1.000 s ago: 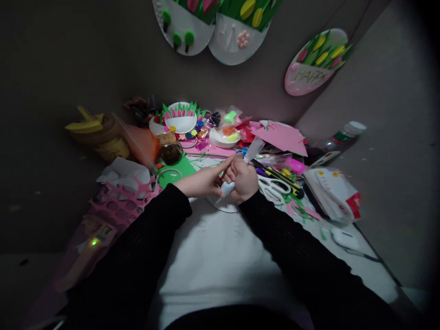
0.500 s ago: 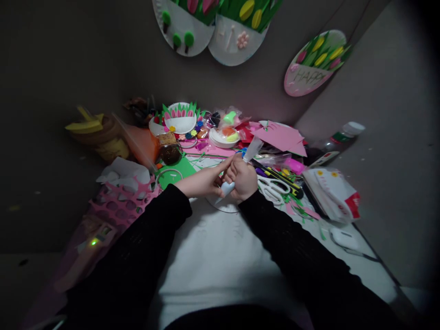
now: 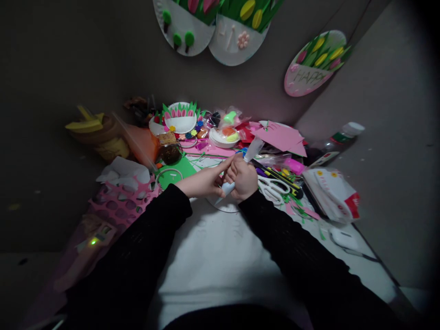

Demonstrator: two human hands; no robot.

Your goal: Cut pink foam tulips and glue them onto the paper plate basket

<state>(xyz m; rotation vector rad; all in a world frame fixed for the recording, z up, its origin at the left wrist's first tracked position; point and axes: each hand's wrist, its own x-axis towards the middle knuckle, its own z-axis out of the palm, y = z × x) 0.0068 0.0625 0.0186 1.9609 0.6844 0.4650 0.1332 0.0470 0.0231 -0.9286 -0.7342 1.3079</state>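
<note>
Over the middle of the table my right hand (image 3: pixel 243 178) is closed in a fist around a piping bag (image 3: pixel 253 150), whose clear, flattened top sticks out above the fingers. The bag's pale, filled lower part shows between my hands and narrows to a tip pointing down and left. My left hand (image 3: pixel 217 178) is closed on this lower part, its fingers against my right hand. Beneath them lies a round, flat white disc (image 3: pixel 223 207), mostly hidden. White-handled scissors (image 3: pixel 273 189) lie just right of my right hand.
Pink sheets (image 3: pixel 280 137), a decorated paper plate (image 3: pixel 181 123) and bagged bits crowd the back. On the left are a green sheet (image 3: pixel 184 169), a pink sheet with holes (image 3: pixel 120 204) and a glue gun (image 3: pixel 98 236) with a lit light. A bottle (image 3: pixel 343 135) and a white case (image 3: pixel 343 238) are right.
</note>
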